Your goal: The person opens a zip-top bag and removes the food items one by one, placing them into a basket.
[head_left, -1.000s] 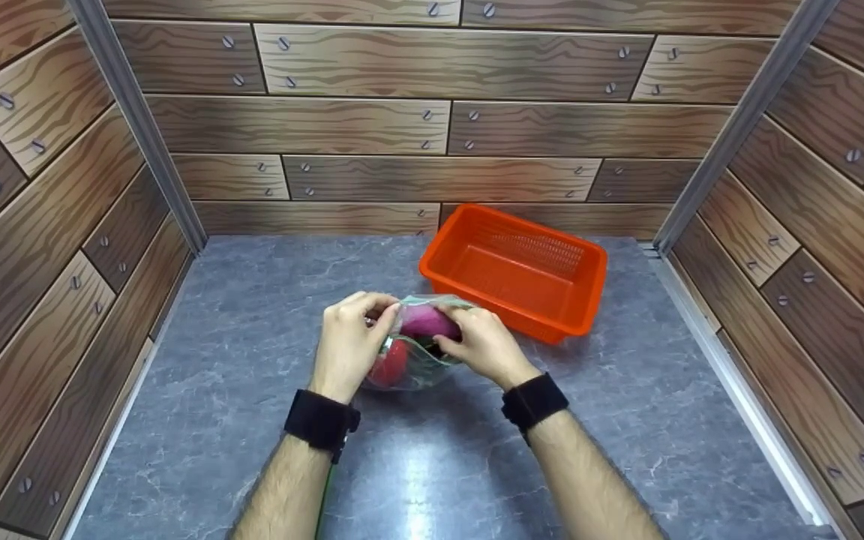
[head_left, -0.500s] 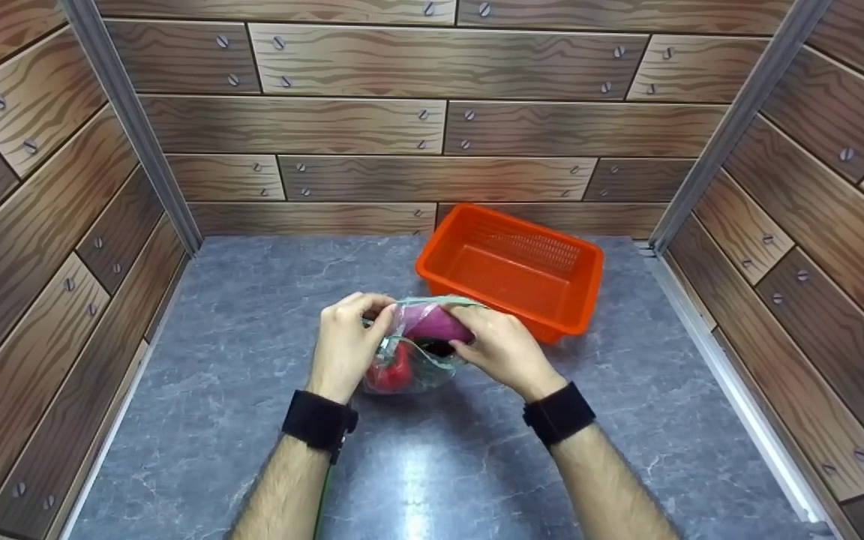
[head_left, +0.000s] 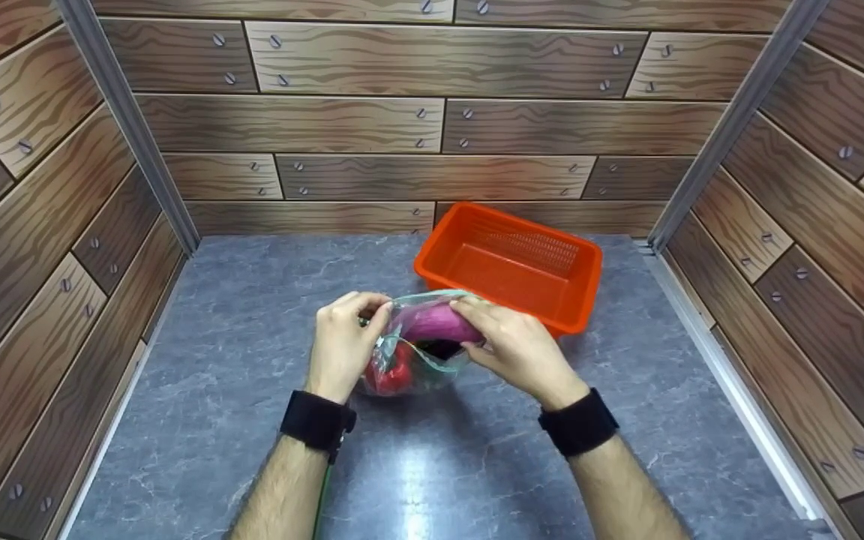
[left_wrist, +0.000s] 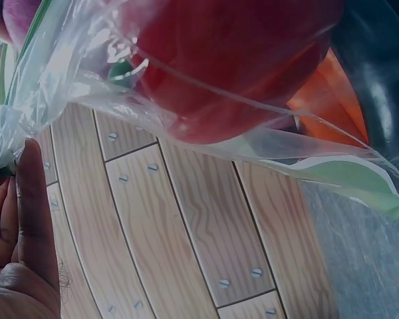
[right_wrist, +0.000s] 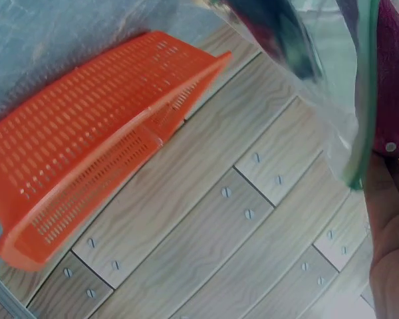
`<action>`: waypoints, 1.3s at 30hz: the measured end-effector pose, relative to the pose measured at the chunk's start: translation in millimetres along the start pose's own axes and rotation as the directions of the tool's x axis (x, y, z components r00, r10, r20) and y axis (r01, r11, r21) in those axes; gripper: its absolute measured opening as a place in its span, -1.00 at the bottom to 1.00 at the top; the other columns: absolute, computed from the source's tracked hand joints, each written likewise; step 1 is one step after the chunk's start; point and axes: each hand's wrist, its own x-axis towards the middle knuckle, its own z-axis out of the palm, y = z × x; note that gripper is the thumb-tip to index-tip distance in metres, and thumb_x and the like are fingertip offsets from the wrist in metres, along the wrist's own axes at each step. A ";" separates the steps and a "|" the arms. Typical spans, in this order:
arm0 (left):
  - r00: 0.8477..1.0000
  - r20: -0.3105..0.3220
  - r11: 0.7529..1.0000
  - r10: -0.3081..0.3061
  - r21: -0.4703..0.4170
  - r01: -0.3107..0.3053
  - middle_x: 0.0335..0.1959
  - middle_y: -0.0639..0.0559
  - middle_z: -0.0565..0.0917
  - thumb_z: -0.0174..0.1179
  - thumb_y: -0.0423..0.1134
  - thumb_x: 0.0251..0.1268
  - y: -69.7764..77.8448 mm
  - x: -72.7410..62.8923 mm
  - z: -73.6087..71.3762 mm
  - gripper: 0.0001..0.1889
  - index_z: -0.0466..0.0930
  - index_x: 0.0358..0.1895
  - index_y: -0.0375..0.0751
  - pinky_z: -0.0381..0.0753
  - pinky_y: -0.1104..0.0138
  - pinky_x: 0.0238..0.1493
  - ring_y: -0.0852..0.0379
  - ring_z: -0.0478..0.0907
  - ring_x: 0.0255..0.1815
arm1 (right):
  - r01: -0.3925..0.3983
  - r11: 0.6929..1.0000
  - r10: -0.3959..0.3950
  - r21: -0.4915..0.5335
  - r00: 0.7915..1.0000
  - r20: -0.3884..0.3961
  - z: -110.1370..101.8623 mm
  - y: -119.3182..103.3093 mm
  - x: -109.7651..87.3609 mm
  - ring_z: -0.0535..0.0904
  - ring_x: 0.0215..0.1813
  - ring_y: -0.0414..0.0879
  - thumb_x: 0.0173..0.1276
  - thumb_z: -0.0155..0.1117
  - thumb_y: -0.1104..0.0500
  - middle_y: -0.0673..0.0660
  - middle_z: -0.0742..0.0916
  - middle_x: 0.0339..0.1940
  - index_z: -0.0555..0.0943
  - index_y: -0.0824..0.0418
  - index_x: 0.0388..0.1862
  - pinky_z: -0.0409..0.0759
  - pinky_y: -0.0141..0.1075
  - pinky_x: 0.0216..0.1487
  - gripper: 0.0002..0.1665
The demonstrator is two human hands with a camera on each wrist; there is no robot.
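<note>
A clear zip bag (head_left: pixel 426 381) with a green-edged mouth stands on the grey floor. My left hand (head_left: pixel 343 334) pinches the left end of its mouth; in the left wrist view, fingers (left_wrist: pixel 36 212) meet the crumpled plastic. My right hand (head_left: pixel 518 345) grips a long purple vegetable (head_left: pixel 436 322) at the bag's mouth, its inner end inside the plastic. In the right wrist view the purple vegetable (right_wrist: pixel 394 100) shows a pale round spot at its end. Inside the bag lie a red, rounded vegetable (left_wrist: pixel 226 66), an orange piece (left_wrist: pixel 332 100) and a dark, glossy thing (left_wrist: pixel 379 73).
An orange plastic basket (head_left: pixel 503 274) with slotted sides stands behind the bag, to the right, with nothing visible in it. Wood-patterned walls (head_left: pixel 364 124) rise on three sides. Grey marbled floor (head_left: pixel 267 270) lies around the bag.
My right hand has moved right and slightly down, drawing the purple vegetable rightward along the bag's mouth. My left hand has stayed nearly still on the bag.
</note>
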 end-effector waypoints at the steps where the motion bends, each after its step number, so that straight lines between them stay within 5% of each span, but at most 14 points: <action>1: 1.000 -0.004 1.000 -0.008 -0.001 0.008 -0.18 -0.06 0.95 0.55 -0.32 0.61 0.0 0.5 -0.9 -0.93 0.97 -0.03 -0.22 0.92 0.23 -0.07 0.05 0.90 -0.19 | 0.007 1.000 -0.007 0.000 1.000 -0.015 -3.4 1.5 -0.3 0.93 0.27 0.22 0.37 0.82 0.21 0.28 0.91 0.36 0.71 0.23 0.56 0.94 0.13 0.27 -0.19; 23: 0.999 -0.029 0.999 -0.038 0.013 0.039 -0.18 -0.05 0.95 0.54 -0.31 0.62 -4.2 -0.9 -4.2 -0.92 0.98 -0.02 -0.21 0.91 0.22 -0.07 0.07 0.90 -0.18 | -0.165 0.984 0.175 0.063 0.965 -0.195 -53.5 42.1 -18.7 0.88 0.36 0.36 0.33 0.75 0.40 0.34 0.86 0.45 0.71 0.29 0.57 0.86 0.22 0.41 -0.19; 25: 0.999 -0.028 0.999 -0.040 0.014 0.040 -0.18 -0.04 0.96 0.54 -0.31 0.62 -4.4 -1.0 -4.0 -0.93 0.98 -0.02 -0.21 0.91 0.22 -0.07 0.07 0.90 -0.18 | -0.195 0.977 0.208 0.082 0.957 -0.203 -56.4 45.0 -21.0 0.88 0.38 0.36 0.35 0.74 0.40 0.35 0.85 0.46 0.71 0.28 0.58 0.84 0.20 0.44 -0.19; 27: 0.999 -0.028 0.999 -0.039 0.013 0.040 -0.18 -0.05 0.96 0.54 -0.32 0.62 -4.4 -0.8 -3.8 -0.93 0.98 -0.03 -0.21 0.91 0.23 -0.07 0.07 0.90 -0.18 | -0.220 0.969 0.240 0.111 0.947 -0.216 -59.4 48.7 -23.3 0.86 0.41 0.36 0.37 0.73 0.41 0.35 0.85 0.48 0.71 0.29 0.58 0.81 -0.04 0.53 -0.20; 32: 0.999 -0.028 1.000 -0.028 0.004 0.028 -0.19 -0.06 0.95 0.55 -0.32 0.61 -4.6 -1.1 -2.0 -0.93 0.98 -0.03 -0.22 0.90 0.27 -0.12 0.05 0.90 -0.21 | -0.283 0.936 0.336 0.210 0.897 -0.288 -61.0 63.1 -29.0 0.84 0.45 0.39 0.38 0.70 0.43 0.37 0.84 0.47 0.72 0.29 0.57 0.43 -0.67 0.63 -0.22; 39: 0.999 -0.037 1.000 0.005 0.000 -0.005 -0.22 -0.05 0.95 0.55 -0.35 0.58 -5.1 -3.1 0.8 -0.95 0.97 -0.06 -0.23 0.90 0.26 -0.12 0.05 0.89 -0.23 | -0.386 0.846 0.508 0.367 0.791 -0.341 -48.6 84.8 -36.5 0.81 0.47 0.38 0.39 0.69 0.47 0.45 0.81 0.50 0.71 0.40 0.56 0.51 -0.77 0.45 -0.25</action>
